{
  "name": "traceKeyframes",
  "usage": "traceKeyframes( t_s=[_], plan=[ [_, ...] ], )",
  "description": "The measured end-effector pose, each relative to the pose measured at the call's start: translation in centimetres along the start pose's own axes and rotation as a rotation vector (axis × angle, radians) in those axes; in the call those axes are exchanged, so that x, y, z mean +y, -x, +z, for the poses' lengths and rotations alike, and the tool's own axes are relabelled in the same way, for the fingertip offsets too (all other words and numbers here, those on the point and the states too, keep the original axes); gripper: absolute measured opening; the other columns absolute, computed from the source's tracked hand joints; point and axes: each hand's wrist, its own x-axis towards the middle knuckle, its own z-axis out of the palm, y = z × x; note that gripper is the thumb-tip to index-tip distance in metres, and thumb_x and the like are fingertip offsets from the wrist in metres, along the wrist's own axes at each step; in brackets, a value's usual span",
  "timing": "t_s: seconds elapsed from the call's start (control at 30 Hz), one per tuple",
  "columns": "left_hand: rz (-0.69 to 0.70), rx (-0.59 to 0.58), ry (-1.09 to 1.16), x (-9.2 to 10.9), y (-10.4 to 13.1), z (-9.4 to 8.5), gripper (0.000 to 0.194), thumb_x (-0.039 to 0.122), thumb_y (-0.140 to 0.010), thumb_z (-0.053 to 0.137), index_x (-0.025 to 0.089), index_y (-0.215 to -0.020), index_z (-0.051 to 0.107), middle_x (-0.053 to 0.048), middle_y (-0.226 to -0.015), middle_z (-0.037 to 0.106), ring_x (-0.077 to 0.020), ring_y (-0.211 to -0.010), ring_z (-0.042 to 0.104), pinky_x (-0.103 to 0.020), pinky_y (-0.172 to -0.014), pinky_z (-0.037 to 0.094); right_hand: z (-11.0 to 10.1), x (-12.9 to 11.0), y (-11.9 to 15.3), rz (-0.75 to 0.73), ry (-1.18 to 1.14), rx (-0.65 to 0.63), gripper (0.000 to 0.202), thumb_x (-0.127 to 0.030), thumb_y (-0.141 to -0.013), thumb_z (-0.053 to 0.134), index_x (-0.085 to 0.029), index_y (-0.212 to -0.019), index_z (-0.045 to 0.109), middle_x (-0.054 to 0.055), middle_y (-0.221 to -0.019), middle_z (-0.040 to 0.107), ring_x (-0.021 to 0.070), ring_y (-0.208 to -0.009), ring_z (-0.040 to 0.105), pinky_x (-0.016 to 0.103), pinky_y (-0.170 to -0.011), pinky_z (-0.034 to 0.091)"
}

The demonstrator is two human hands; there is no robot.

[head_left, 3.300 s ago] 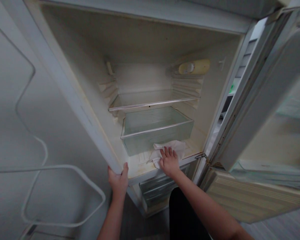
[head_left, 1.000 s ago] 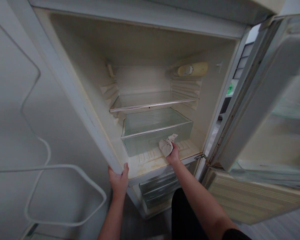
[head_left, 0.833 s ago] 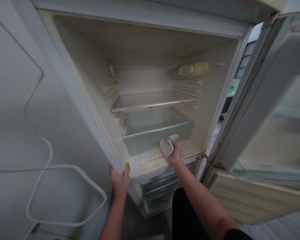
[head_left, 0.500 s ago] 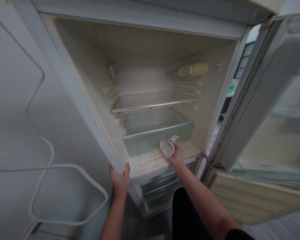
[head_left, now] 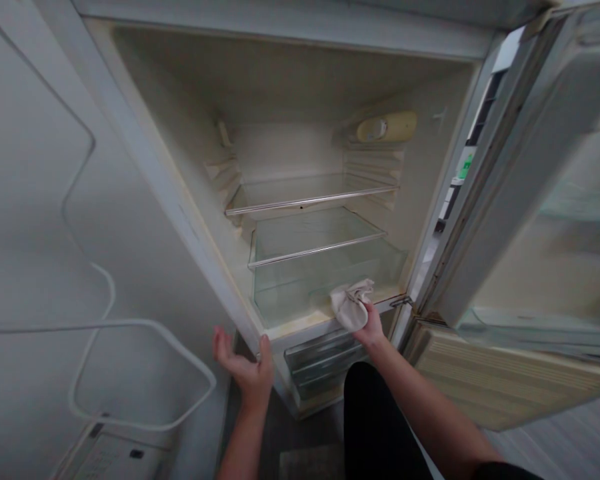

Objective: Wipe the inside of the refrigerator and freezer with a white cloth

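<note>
A crumpled white cloth (head_left: 349, 308) is bunched in my right hand (head_left: 369, 331), at the front lip of the open fridge compartment. Just behind the cloth stands a clear crisper drawer (head_left: 300, 283), its front close to the lip. My left hand (head_left: 247, 370) is open at the lower left corner of the fridge frame (head_left: 180, 223), fingers spread and holding nothing. Whether its thumb touches the frame I cannot tell.
Above the drawer is a glass shelf (head_left: 310, 193), with a yellowed lamp cover (head_left: 387, 127) at the upper right. The fridge door (head_left: 505, 200) stands open at right. Below is a lower compartment with a clear drawer (head_left: 325, 360). A white cable (head_left: 145, 323) hangs at left.
My left hand has let go of the frame edge and opened. The crisper drawer has slid forward toward the lip. My right hand and the cloth have moved slightly right and down.
</note>
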Motion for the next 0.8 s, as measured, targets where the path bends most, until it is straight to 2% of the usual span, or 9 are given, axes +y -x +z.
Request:
traceKeyframes(
  t_s=[0.03, 0.1, 0.2, 0.3, 0.37, 0.5, 0.63, 0.8],
  plan=[
    [0.101, -0.010, -0.027, 0.9, 0.1, -0.4, 0.082, 0.035, -0.076, 0.070, 0.017, -0.145, 0.029, -0.022, -0.151, 0.036, -0.0320, -0.144, 0.035, -0.054, -0.116, 0.032, -0.3, 0.0, 0.9, -0.009, 0.029, -0.010, 0.038, -0.051, -0.082, 0.044, -0.022, -0.088, 0.067, 0.009, -0.091, 0.075, 0.0255, -0.107, 0.067, 0.048, -0.106, 0.044],
    [0.284, -0.116, -0.087, 2.7, -0.3, -1.1, 0.071, 0.030, -0.076, 0.071, 0.019, -0.139, 0.041, -0.020, -0.145, 0.047, -0.0340, -0.141, 0.039, -0.058, -0.116, 0.031, -0.6, -0.3, 2.8, -0.011, 0.084, -0.015, 0.041, -0.052, -0.084, 0.041, -0.021, -0.088, 0.069, 0.010, -0.088, 0.075, 0.0259, -0.108, 0.067, 0.047, -0.106, 0.044],
    [0.496, -0.257, -0.133, 5.3, -2.2, -1.7, 0.054, 0.022, -0.076, 0.071, 0.021, -0.128, 0.055, -0.015, -0.131, 0.062, -0.0338, -0.134, 0.049, -0.058, -0.115, 0.032, -0.7, -0.8, 5.7, 0.003, 0.173, -0.011, 0.049, -0.052, -0.089, 0.033, -0.021, -0.084, 0.070, 0.010, -0.082, 0.074, 0.0264, -0.110, 0.066, 0.048, -0.107, 0.043],
    [0.645, -0.442, -0.108, 7.3, -3.8, -2.0, 0.046, 0.018, -0.078, 0.068, 0.023, -0.123, 0.062, -0.008, -0.118, 0.071, -0.0276, -0.115, 0.064, -0.047, -0.107, 0.043, -0.9, -1.2, 8.2, -0.022, 0.284, -0.002, 0.057, -0.053, -0.093, 0.025, -0.022, -0.082, 0.072, 0.010, -0.081, 0.074, 0.0267, -0.111, 0.066, 0.049, -0.107, 0.043],
    [0.683, -0.483, -0.138, 8.0, -4.2, -2.1, 0.043, 0.022, -0.078, 0.069, 0.023, -0.121, 0.065, -0.007, -0.114, 0.073, -0.0251, -0.103, 0.068, -0.041, -0.096, 0.047, -1.1, -1.3, 9.6, -0.025, 0.298, 0.013, 0.058, -0.055, -0.094, 0.025, -0.024, -0.079, 0.072, 0.010, -0.081, 0.074, 0.0266, -0.109, 0.067, 0.048, -0.107, 0.043],
    [0.707, -0.431, -0.270, 9.1, -3.4, -2.6, 0.040, 0.032, -0.078, 0.075, 0.023, -0.116, 0.068, -0.004, -0.094, 0.076, -0.0215, -0.077, 0.067, -0.037, -0.077, 0.043, -1.3, -1.6, 12.0, 0.062, 0.094, 0.038, 0.043, -0.055, -0.088, 0.042, -0.027, -0.074, 0.072, 0.009, -0.074, 0.073, 0.0276, -0.106, 0.068, 0.048, -0.106, 0.045],
    [0.713, -0.416, -0.245, 10.4, -2.2, -3.8, 0.029, 0.028, -0.080, 0.074, 0.023, -0.109, 0.070, -0.002, -0.085, 0.075, -0.0185, -0.069, 0.065, -0.037, -0.073, 0.041, -1.5, -2.2, 14.3, 0.170, -0.091, 0.028, 0.029, -0.052, -0.080, 0.055, -0.028, -0.074, 0.071, 0.007, -0.077, 0.073, 0.0279, -0.105, 0.068, 0.050, -0.105, 0.046],
    [0.794, -0.439, -0.219, 11.8, -0.7, -5.4, 0.027, 0.024, -0.080, 0.075, 0.021, -0.107, 0.070, 0.000, -0.078, 0.075, -0.0152, -0.061, 0.062, -0.036, -0.063, 0.040, -3.1, -2.4, 16.2, 0.244, -0.227, 0.062, 0.021, -0.047, -0.074, 0.065, -0.026, -0.070, 0.067, 0.006, -0.081, 0.074, 0.0273, -0.104, 0.068, 0.047, -0.104, 0.048]
  ],
)
